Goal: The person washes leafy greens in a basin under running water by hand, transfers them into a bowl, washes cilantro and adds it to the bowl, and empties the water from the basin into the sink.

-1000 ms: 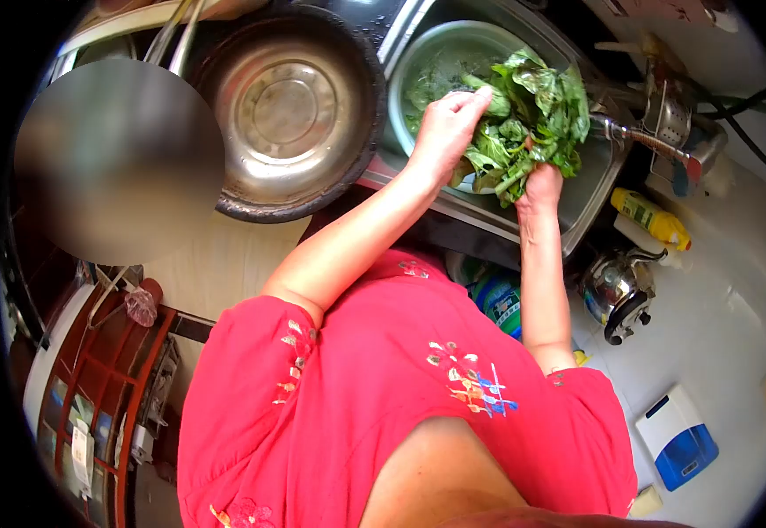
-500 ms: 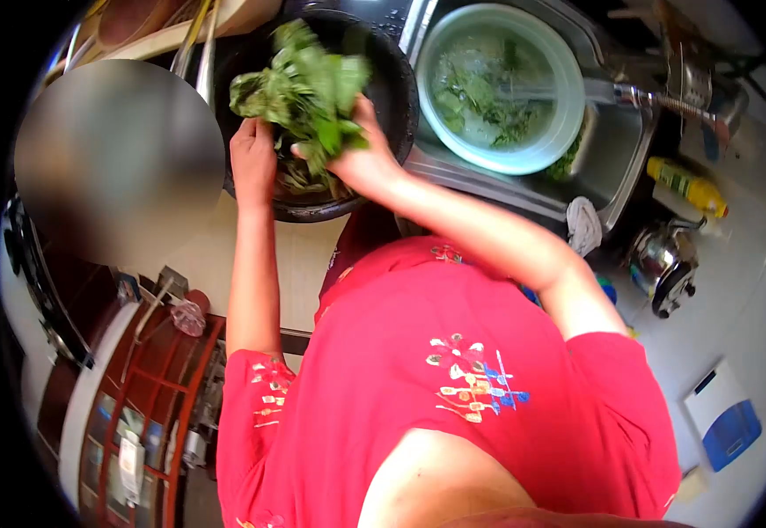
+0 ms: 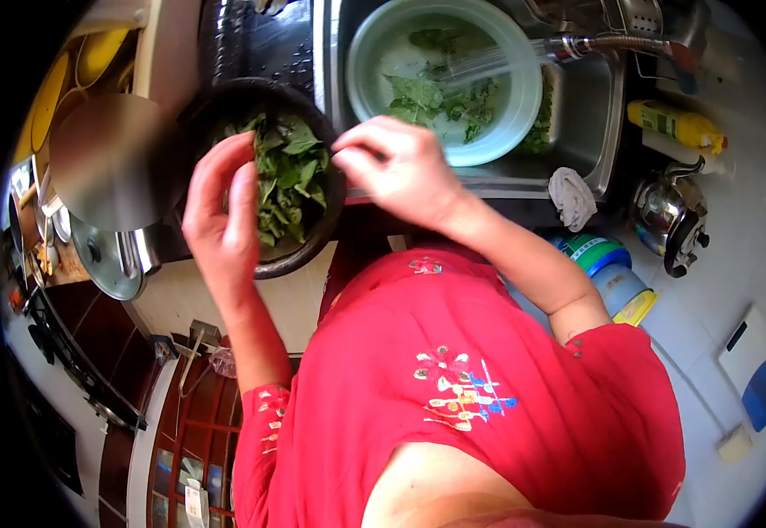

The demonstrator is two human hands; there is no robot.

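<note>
A heap of leafy greens [image 3: 288, 172] lies in a dark round pot [image 3: 290, 262] on the counter. Over the pot's left side is my left hand [image 3: 224, 202], fingers apart, with nothing seen in its grasp. My right hand [image 3: 405, 167] hovers between the pot and the basin, fingers loosely curled and the thumb a little apart; no leaf shows in it. In the sink [image 3: 598, 132] sits a pale green basin [image 3: 532, 84] of water with leaves [image 3: 418, 97] floating in it. A shower-type faucet [image 3: 568, 47] sprays water into the basin.
More green scraps [image 3: 541, 123] lie in the sink beside the basin. A white cloth [image 3: 572, 198] hangs on the sink's front edge. At right stand a yellow bottle [image 3: 678, 123] and a metal kettle [image 3: 664, 211]. A glass lid [image 3: 110, 260] is at left.
The bunch of leaves held above the pot is down inside it, and both hands have let go and moved apart. The view has shifted, showing more on the left.
</note>
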